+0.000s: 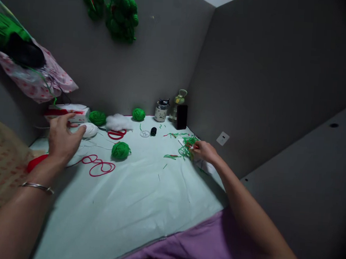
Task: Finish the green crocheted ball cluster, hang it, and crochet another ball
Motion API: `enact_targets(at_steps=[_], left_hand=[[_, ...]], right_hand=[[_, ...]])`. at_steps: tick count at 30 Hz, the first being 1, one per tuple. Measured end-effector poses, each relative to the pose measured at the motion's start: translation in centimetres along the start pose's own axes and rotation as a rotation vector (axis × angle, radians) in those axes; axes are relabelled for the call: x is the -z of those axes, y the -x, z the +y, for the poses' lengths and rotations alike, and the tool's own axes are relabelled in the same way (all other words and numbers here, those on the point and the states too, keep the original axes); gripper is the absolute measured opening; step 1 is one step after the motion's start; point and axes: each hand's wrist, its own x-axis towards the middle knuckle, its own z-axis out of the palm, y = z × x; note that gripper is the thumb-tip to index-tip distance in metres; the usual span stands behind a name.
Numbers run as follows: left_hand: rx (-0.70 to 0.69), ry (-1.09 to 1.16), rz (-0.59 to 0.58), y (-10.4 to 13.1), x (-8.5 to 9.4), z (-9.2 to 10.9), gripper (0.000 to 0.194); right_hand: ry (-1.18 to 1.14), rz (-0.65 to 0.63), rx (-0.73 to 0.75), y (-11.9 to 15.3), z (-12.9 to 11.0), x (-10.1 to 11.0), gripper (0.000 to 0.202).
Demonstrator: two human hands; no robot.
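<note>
1. Nearest to me, a purple cloth (200, 242) shows along the front edge of a pale green table cover (144, 206).
2. At left stands a brown paper bag (4, 165); a silver bracelet (37, 187) circles the worker's left wrist.
3. Red cord (102, 163) lies in loose loops mid-table, a green yarn ball (121, 151) just beyond it.
4. The left hand (63, 137) is held with fingers curved and thumb well apart, its thumb tip at the edge of a white yarn ball (90, 130) on the left of the table; I cannot tell whether the two touch.
5. Across the table, the right hand (205, 151) reaches into a tangle of green and red yarn scraps (185, 152) at the right edge, fingertips bunched close; whether they grip any strands, I cannot tell.
6. Red-handled scissors (117, 133) and a small black spool (153, 131) lie farther in, before white stuffing (119, 122).
7. A jar (160, 113) stands near the back corner; above, green bundles (121, 15) hang against a grey wall (166, 58).
</note>
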Motion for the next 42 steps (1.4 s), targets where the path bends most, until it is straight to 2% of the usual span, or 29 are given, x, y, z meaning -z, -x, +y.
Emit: enact_targets(at_steps=[2, 4, 6, 10, 12, 15, 17, 19, 22, 25, 27, 29, 32, 35, 36, 39, 40, 42], left_hand=[[0.018, -0.075, 0.186, 1.2, -0.8, 1.5, 0.036], [0.001, -0.076, 0.171, 2.2, -1.6, 3.0, 0.034], [-0.013, -0.045, 0.13, 3.0, -2.3, 4.3, 0.031], [-0.028, -0.001, 0.043, 4.5, -3.4, 6.4, 0.031], [-0.02, 0.032, -0.038, 5.3, -3.8, 7.3, 0.031], [0.051, 0.129, -0.252, 6.5, -4.4, 8.8, 0.029], [0.085, 0.202, -0.413, 7.2, -5.0, 9.7, 0.026], [0.057, 0.238, -0.528, 7.9, -6.0, 10.7, 0.023], [-0.103, 0.234, -0.606, 9.4, -8.3, 12.1, 0.025], [-0.301, 0.154, -0.702, 11.1, -10.6, 12.8, 0.038], [-0.314, 0.073, -0.814, 12.0, -11.5, 12.7, 0.022], [-0.293, 0.044, -0.853, 12.5, -11.5, 12.1, 0.026], [-0.231, 0.002, -0.797, 13.1, -10.5, 11.5, 0.032], [-0.231, -0.019, -0.722, 14.6, -10.1, 12.0, 0.021], [-0.337, -0.007, -0.707, 15.3, -10.4, 12.3, 0.022], [-0.665, -0.011, -0.69, 17.0, -12.5, 13.2, 0.046], [-0.727, -0.071, -0.658, 17.2, -13.3, 13.3, 0.047], [-0.811, -0.135, -0.642, 17.0, -14.6, 13.1, 0.029]], right_hand=[[0.053, -0.08, -0.008, 0.8, -0.3, -1.2, 0.026], [0.074, -0.125, -0.006, 1.1, -0.5, -1.9, 0.031], [0.065, -0.134, 0.0, 0.9, -0.5, -1.6, 0.032], [-0.015, -0.039, 0.023, -0.2, 0.3, 1.5, 0.024], [-0.06, 0.029, 0.031, -0.4, 1.0, 3.6, 0.019], [-0.108, 0.101, 0.033, 0.2, 1.7, 6.5, 0.014], [-0.16, 0.11, 0.049, 1.1, 1.5, 7.7, 0.014], [-0.23, 0.061, 0.082, 2.6, 0.3, 8.0, 0.017], [-0.355, -0.131, 0.172, 5.5, -3.3, 6.4, 0.021], [-0.447, -0.331, 0.28, 8.5, -7.9, 3.1, 0.023], [-0.482, -0.387, 0.335, 9.6, -10.4, 0.6, 0.023], [-0.495, -0.362, 0.356, 9.6, -12.0, -1.6, 0.024], [-0.467, -0.218, 0.315, 8.0, -12.6, -4.4, 0.018], [-0.42, -0.119, 0.27, 6.3, -12.0, -6.4, 0.022], [-0.409, -0.11, 0.263, 5.8, -11.9, -6.8, 0.022], [-0.398, -0.148, 0.263, 5.3, -12.0, -7.6, 0.013], [-0.398, -0.174, 0.271, 5.3, -12.2, -7.6, 0.012], [-0.394, -0.224, 0.294, 5.4, -12.7, -7.6, 0.016]])
